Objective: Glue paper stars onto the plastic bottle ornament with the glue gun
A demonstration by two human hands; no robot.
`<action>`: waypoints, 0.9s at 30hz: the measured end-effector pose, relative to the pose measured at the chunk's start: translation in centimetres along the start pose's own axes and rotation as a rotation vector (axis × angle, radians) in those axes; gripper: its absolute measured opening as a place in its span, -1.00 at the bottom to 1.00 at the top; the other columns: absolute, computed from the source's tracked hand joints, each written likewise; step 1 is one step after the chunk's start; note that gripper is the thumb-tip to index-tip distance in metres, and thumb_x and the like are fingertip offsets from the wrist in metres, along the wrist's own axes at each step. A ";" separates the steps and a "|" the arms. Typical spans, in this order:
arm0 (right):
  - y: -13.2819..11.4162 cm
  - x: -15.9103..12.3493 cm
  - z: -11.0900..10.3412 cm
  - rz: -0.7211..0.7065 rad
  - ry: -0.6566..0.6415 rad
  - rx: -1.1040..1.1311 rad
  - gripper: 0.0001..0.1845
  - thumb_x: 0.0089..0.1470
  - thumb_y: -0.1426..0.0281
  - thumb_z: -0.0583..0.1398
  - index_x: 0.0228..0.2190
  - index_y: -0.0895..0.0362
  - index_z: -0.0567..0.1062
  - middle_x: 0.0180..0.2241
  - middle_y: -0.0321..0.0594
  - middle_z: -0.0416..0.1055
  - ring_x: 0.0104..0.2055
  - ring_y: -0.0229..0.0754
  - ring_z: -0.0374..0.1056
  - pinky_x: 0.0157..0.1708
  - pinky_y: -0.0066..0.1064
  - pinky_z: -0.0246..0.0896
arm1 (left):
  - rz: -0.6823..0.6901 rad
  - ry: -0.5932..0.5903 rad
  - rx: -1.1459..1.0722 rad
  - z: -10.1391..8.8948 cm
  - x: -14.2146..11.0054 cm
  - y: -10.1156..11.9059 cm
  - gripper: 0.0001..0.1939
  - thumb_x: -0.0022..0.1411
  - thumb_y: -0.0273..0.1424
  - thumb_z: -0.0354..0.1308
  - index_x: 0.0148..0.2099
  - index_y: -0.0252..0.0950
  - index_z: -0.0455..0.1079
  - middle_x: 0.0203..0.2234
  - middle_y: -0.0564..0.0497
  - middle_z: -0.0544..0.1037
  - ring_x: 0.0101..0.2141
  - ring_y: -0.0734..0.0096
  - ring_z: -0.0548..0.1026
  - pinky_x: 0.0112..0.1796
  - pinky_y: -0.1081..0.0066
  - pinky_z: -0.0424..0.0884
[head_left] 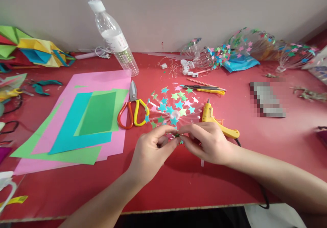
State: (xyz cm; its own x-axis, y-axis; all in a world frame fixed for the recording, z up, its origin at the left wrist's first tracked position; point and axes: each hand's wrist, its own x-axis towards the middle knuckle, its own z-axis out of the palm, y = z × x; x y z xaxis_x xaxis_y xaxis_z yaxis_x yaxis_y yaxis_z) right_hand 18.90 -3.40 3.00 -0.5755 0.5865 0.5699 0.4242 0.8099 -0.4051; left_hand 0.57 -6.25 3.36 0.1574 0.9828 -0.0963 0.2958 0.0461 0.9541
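A flattened clear plastic bottle piece cut into strips [173, 107], dotted with small coloured paper stars, lies on the red table [194, 183]. My left hand [150, 153] and my right hand [204, 141] meet at its near edge. Both pinch a small green star and the tip of a plastic strip between their fingertips. A yellow glue gun [217, 122] rests just behind my right hand. Orange and yellow scissors [133, 110] lie to the left of the star piece.
Pink, green and blue paper sheets [84, 122] are stacked at the left. A clear water bottle [112, 34] leans at the back. More star-covered bottle pieces [245, 46], a utility knife [204, 89], folded paper shapes [33, 49] and a blurred grey object [267, 98] lie around.
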 end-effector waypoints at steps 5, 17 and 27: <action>0.1 0.0 0.0 0.000 -0.006 -0.008 -0.89 0.19 0.48 0.07 -0.25 0.19 0.38 -0.59 -0.36 0.35 -0.61 -0.38 0.21 -0.59 -0.51 0.03 | -0.012 0.006 0.012 -0.1 0.0 -0.1 -0.88 0.19 -0.32 0.14 -0.29 -0.24 0.45 -0.81 0.24 0.13 -0.78 0.62 0.13 -0.74 0.58 0.05; 0.2 0.0 0.0 -0.008 -0.005 -0.015 -0.90 0.20 0.48 0.06 -0.26 0.19 0.38 -0.59 -0.36 0.36 -0.61 -0.38 0.21 -0.59 -0.51 0.04 | 0.024 0.029 0.052 0.0 -0.1 0.0 -0.89 0.22 -0.33 0.11 -0.30 -0.24 0.41 -0.81 0.25 0.14 -0.78 0.62 0.13 -0.73 0.57 0.04; 0.1 0.0 -0.1 0.002 -0.009 -0.019 -0.90 0.21 0.47 0.07 -0.26 0.19 0.38 -0.59 -0.35 0.37 -0.61 -0.37 0.22 -0.59 -0.52 0.05 | 0.030 0.010 0.052 0.1 -0.1 -0.1 -0.90 0.23 -0.33 0.12 -0.29 -0.24 0.38 -0.81 0.26 0.13 -0.77 0.62 0.12 -0.72 0.57 0.05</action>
State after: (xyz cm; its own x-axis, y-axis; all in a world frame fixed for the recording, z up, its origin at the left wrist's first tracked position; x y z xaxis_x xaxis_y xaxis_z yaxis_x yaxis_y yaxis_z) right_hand 19.02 -3.32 2.98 -0.5811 0.5881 0.5625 0.4383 0.8086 -0.3926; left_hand 0.63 -6.35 3.24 0.1577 0.9854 -0.0645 0.3395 0.0073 0.9406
